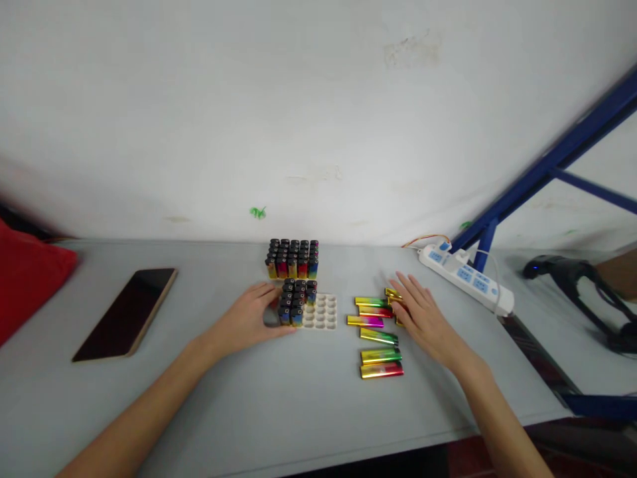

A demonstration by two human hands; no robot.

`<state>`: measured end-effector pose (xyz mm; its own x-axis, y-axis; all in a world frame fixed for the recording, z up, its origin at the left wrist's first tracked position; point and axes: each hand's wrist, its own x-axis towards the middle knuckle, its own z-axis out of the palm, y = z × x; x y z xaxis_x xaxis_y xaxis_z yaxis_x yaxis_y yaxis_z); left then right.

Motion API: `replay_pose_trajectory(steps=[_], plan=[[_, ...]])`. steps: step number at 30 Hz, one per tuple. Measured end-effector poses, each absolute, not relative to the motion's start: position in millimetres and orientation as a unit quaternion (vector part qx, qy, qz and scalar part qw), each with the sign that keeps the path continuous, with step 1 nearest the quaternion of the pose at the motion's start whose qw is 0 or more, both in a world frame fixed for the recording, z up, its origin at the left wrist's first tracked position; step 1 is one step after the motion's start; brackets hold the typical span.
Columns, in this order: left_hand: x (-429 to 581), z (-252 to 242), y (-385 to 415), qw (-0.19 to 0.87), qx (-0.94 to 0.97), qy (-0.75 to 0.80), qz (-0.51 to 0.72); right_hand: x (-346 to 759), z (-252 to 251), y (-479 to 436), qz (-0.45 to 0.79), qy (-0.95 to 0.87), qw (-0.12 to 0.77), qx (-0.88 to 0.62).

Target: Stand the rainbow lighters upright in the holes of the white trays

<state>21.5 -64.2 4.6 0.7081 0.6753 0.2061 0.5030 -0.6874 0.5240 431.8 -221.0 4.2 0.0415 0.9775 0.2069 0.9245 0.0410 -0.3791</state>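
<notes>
My left hand (253, 312) is curved around the left side of a white tray (326, 324) with round hollows, thumb along the front edge and fingers behind. Black-topped lighters (291, 305) stand upright in its left columns; the hollows to the right show bare. My right hand (418, 312) lies flat with fingers stretched over part of a loose group of shiny lighter bodies. Its fingers partly cover a few gold ones. Beside it lie several more, among them a gold and purple lighter body (365, 321) and a gold and red one (382, 370). No black tops show on these.
A block of upright lighters (292, 260) stands behind the tray. A dark-screened phone (124, 315) lies at left, near a red item (30, 279). At right are a white power strip (465, 279), a blue metal frame (537, 172) and a black device (587, 285).
</notes>
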Motion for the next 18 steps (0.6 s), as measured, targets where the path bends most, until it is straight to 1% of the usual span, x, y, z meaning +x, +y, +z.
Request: replay_pose_trajectory(steps=[2,5,8,13,16,18], plan=[[21.7,4.9,-63.6,0.221,0.898,0.33,0.19,449.5,-10.2,-234.6,0.072,-0.674,0.209,-0.705],[21.9,5.0,-62.9,0.221,0.897,0.335,0.185,468.4,-18.8,-242.7,0.062,-0.664,0.244,-0.704],[21.7,4.6,-62.6,0.223,0.899,0.33,0.183,476.2,-12.2,-239.2,0.06,-0.663,0.265,-0.697],[21.4,4.0,-62.9,0.207,0.903,0.329,0.182,470.0,5.4,-233.4,0.09,-0.669,0.291,-0.678],[21.5,4.1,-63.1,0.207,0.903,0.327,0.189,463.8,10.4,-231.6,0.091,-0.644,0.341,-0.679],[21.3,4.3,-63.2,0.213,0.9,0.324,0.2,458.3,12.7,-226.4,0.109,-0.607,0.406,-0.675]])
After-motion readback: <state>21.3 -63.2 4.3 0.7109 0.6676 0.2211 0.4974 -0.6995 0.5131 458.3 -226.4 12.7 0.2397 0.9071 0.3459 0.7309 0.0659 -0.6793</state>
